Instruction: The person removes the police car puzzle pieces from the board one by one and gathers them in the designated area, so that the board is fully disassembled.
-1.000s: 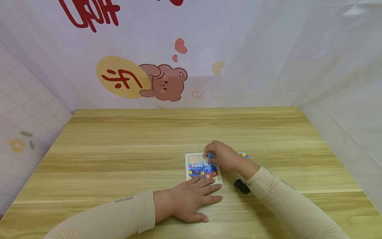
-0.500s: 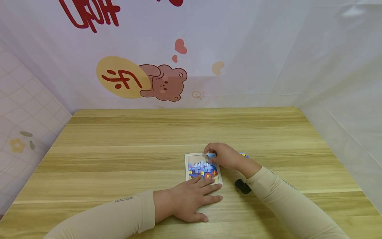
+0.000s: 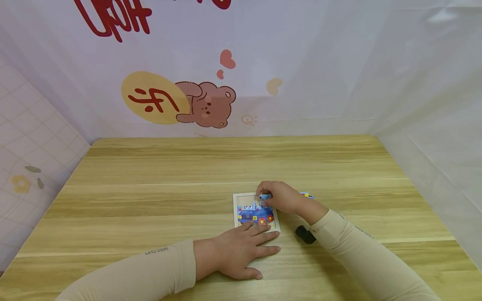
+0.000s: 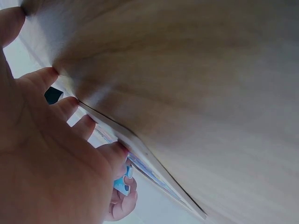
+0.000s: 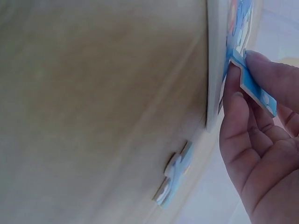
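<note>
A square puzzle tray (image 3: 235,209) with a pale rim lies on the table, and joined pieces in it form a blue vehicle picture with eyes and wheels. My left hand (image 3: 242,253) lies spread with straight fingers, its fingertips over the tray's near edge. Above the tray's far right corner, my right hand (image 3: 284,198) pinches a blue puzzle piece (image 5: 256,88) between thumb and fingers. In the right wrist view the piece is tilted, one end right at the picture. Bare backing shows at the tray's far left.
A loose puzzle piece (image 5: 174,175) lies on the table right of the tray, partly hidden by the right hand in the head view. A small black object (image 3: 305,234) sits beside the right sleeve. A printed curtain (image 3: 320,83) stands behind the table.
The right hand has come down slightly at the tray's far right corner, and the pinched puzzle piece has turned so more of its blue face shows. The left hand has stayed put.
</note>
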`<state>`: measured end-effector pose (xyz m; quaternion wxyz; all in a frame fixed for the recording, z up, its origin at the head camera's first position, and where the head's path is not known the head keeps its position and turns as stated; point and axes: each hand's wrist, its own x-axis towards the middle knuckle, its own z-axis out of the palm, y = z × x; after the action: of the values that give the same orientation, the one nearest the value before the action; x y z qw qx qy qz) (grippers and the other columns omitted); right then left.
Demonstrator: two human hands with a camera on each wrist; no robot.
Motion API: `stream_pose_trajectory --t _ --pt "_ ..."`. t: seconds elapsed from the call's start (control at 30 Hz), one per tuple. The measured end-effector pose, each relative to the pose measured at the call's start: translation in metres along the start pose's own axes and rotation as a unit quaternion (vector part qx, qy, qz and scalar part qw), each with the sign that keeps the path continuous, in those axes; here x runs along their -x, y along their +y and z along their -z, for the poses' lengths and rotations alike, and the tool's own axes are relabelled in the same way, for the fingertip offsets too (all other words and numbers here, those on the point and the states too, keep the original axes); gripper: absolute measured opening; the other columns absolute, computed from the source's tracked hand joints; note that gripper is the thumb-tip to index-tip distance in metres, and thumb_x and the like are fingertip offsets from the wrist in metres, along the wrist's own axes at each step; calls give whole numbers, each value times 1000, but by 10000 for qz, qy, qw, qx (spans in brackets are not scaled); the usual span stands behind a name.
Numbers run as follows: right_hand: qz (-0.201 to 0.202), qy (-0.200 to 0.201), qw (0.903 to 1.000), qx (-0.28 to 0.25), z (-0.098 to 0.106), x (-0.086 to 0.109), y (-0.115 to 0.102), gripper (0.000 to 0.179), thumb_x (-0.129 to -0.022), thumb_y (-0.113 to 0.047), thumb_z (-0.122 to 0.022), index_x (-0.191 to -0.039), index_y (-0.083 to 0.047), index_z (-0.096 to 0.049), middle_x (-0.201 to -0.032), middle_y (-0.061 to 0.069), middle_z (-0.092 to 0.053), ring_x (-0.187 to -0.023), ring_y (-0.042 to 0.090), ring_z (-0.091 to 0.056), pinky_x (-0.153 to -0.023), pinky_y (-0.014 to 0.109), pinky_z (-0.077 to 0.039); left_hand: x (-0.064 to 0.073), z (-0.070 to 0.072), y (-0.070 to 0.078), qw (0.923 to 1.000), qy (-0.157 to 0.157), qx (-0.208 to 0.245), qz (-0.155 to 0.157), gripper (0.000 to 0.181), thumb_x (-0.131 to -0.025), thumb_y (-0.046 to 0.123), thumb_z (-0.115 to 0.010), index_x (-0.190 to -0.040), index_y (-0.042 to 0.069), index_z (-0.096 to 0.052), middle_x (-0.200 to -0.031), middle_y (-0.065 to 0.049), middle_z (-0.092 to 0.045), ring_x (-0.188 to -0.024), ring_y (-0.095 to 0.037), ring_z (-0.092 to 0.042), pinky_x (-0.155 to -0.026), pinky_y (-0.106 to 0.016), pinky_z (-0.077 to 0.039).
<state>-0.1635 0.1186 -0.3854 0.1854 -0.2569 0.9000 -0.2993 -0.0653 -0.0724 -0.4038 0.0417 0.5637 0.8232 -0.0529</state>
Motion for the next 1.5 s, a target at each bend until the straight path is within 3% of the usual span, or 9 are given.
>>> stream_pose_trajectory --t 0.37,0.5,0.83,1.0,1.17,1.3,1.5 --pt "50 102 9999 -96 6 2 0 15 -88 -3 -67 -99 -12 -63 -95 1 -64 -87 18 -55 -80 36 -47 1 1 -1 10000 -45 77 -12 63 -96 59 -41 -150 29 -35 -158 1 -26 -145 -20 -23 -111 -43 -31" --pt "-77 200 9996 -210 14 5 8 16 -90 -4 -65 -105 -10 -64 -95 2 -64 -76 15 -52 -72 31 -45 1 1 -1 9998 -131 176 3 63 -96 59 -40 -151 30 -34 -159 1 -24 -146 -20 -22 -112 -43 -29" --pt "-296 491 9982 -175 38 19 36 25 -95 -5 -58 -119 -3 -65 -111 10 -66 -85 18 -53 -75 34 -46 1 -2 -1 9999 -34 93 49 63 -95 60 -41 -150 30 -35 -158 2 -26 -145 -20 -24 -111 -43 -31" --pt "-552 526 9965 -354 47 27 50 28 -96 -8 -56 -123 -2 -63 -109 15 -65 -77 18 -54 -68 33 -46 1 -2 0 10000 14 68 54 63 -95 60 -42 -150 30 -36 -158 2 -26 -145 -20 -25 -111 -43 -31" --pt "-729 701 9942 -365 56 39 64 28 -97 -11 -57 -122 -1 -63 -120 19 -62 -94 24 -59 -77 36 -50 1 -1 -1 9999 -16 105 52 63 -95 60 -41 -151 30 -35 -159 2 -25 -145 -20 -24 -111 -44 -30" --pt "-846 813 9921 -442 61 47 76 27 -96 -14 -58 -119 0 -63 -122 20 -61 -106 32 -58 -86 45 -49 1 -1 0 9998 -59 155 59 63 -96 60 -40 -151 30 -34 -159 2 -24 -145 -20 -23 -112 -44 -30" --pt "-899 944 9905 -436 66 57 92 24 -95 -13 -61 -115 0 -65 -116 18 -64 -107 34 -57 -89 49 -46 0 -2 1 9999 -63 80 53 63 -96 60 -39 -151 31 -34 -159 2 -23 -145 -20 -23 -112 -43 -29"
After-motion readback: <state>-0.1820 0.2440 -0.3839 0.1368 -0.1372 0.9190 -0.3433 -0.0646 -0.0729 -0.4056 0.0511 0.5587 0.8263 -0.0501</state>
